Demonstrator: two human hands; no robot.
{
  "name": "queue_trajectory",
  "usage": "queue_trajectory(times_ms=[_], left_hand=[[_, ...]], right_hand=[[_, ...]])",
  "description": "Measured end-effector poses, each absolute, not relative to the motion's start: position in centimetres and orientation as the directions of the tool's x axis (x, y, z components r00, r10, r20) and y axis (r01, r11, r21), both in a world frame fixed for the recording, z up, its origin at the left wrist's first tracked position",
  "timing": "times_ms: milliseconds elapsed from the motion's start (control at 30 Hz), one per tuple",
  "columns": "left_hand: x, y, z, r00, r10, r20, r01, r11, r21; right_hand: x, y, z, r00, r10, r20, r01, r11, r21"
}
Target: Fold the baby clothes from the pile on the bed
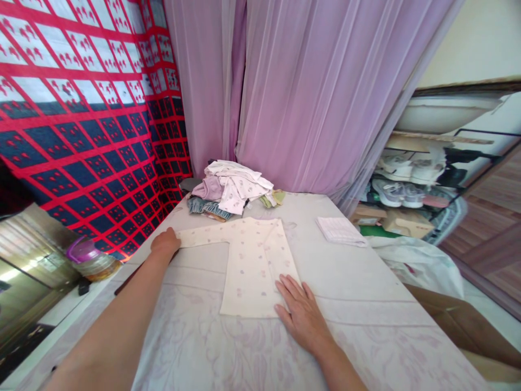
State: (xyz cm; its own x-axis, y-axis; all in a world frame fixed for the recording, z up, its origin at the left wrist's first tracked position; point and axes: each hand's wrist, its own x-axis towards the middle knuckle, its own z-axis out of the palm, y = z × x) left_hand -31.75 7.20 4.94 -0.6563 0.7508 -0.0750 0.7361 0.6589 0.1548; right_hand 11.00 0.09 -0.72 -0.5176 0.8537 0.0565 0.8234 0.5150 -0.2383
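A small cream long-sleeved top (pixel 248 271) with a scattered print lies flat on the covered table. Its left-hand sleeve stretches out sideways, while the other sleeve is folded in over the body. At the end of the outstretched sleeve, my left hand (pixel 166 241) is closed with the cuff in its fingers. My right hand (pixel 301 309) rests palm down on the lower right edge of the top, fingers out flat. Behind the top stands a heap of crumpled clothes (pixel 236 184). A folded pale pink striped cloth (pixel 341 231) lies to the right.
Purple curtains (pixel 309 98) hang behind the table (pixel 366 331). A red and navy checked cloth (pixel 93 130) covers the left side, above a purple-lidded jar (pixel 91 258). On the right are a rack with shoes (pixel 396 190), a white plastic bag (pixel 419 263) and a cardboard box (pixel 464 320).
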Motion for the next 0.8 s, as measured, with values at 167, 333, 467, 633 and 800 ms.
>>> queue_trajectory(times_ms=[167, 333, 467, 633, 800], left_hand=[[-31.5, 8.1, 5.4, -0.672, 0.738, -0.068, 0.718, 0.671, 0.186], [-30.0, 7.8, 5.2, -0.654, 0.756, 0.036, 0.734, 0.622, 0.274], [-30.0, 7.6, 4.7, -0.7, 0.712, 0.055, 0.679, 0.641, 0.358], [-31.3, 8.1, 5.0, -0.704, 0.707, -0.071, 0.637, 0.672, 0.378], [-30.9, 8.2, 6.6, -0.651, 0.751, -0.113, 0.656, 0.631, 0.414]], right_hand=[[11.0, 0.1, -0.7, -0.518, 0.853, 0.058, 0.823, 0.516, -0.237], [11.0, 0.1, -0.6, -0.517, 0.855, 0.035, 0.829, 0.51, -0.23], [11.0, 0.1, -0.4, -0.516, 0.856, 0.032, 0.83, 0.509, -0.227], [11.0, 0.2, -0.5, -0.515, 0.855, 0.054, 0.824, 0.512, -0.243], [11.4, 0.4, -1.5, -0.523, 0.838, 0.159, 0.795, 0.546, -0.265]])
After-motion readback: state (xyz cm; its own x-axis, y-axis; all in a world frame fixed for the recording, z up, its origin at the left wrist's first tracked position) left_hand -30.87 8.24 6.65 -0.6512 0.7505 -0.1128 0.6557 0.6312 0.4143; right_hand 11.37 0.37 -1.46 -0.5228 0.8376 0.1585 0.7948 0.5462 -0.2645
